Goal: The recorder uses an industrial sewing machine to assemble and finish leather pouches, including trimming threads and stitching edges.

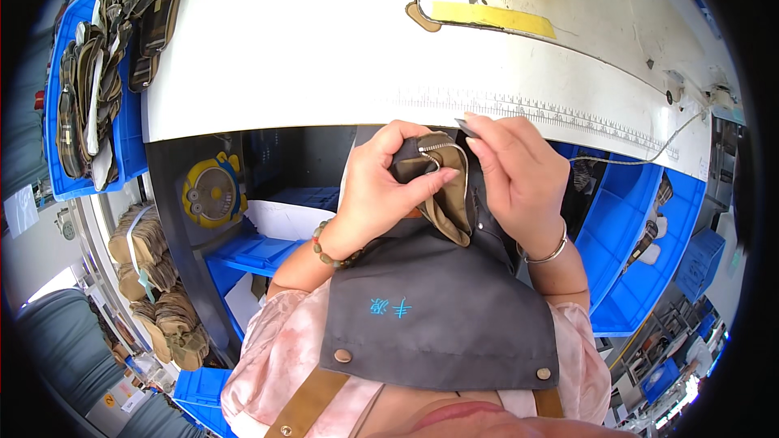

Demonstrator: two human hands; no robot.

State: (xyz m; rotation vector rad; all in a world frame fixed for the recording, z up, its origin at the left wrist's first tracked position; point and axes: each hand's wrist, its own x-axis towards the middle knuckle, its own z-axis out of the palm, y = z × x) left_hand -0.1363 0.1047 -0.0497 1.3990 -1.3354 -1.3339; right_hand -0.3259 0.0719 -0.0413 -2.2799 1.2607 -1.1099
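White table (308, 49) beyond hands (454, 182)

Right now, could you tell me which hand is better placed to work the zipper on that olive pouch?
Probably the right hand: its fingertips pinch a small dark piece right at the zipper end, while the left hand is wrapped around the olive pouch, steadying it.
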